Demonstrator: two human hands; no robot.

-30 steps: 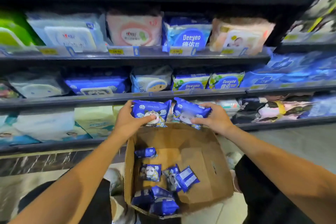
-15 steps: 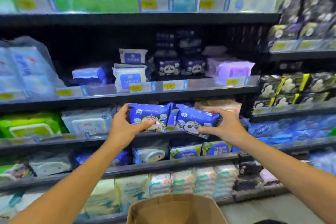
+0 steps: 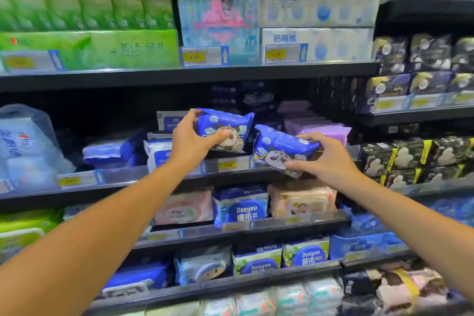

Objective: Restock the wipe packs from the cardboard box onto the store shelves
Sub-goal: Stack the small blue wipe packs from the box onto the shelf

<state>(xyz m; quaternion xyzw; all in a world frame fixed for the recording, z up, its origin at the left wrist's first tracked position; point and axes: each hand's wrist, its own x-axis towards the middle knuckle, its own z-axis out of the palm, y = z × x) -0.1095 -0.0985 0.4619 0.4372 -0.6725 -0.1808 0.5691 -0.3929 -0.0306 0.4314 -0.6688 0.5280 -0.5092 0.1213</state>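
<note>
Pack point(image 3: 223, 129) in each hand's grip

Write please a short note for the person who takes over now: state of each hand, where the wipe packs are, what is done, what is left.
Left hand grips one blue panda wipe pack, raised before the middle shelf.
Right hand grips a second pack at that shelf's front edge.
Done: both packs lifted to shelf height.
Left: set both down on the shelf. The cardboard box is out of view.

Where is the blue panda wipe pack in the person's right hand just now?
In the head view, the right hand holds the blue panda pack right of centre, tilted over the shelf edge, beside the left hand's pack and before purple packs.
</note>
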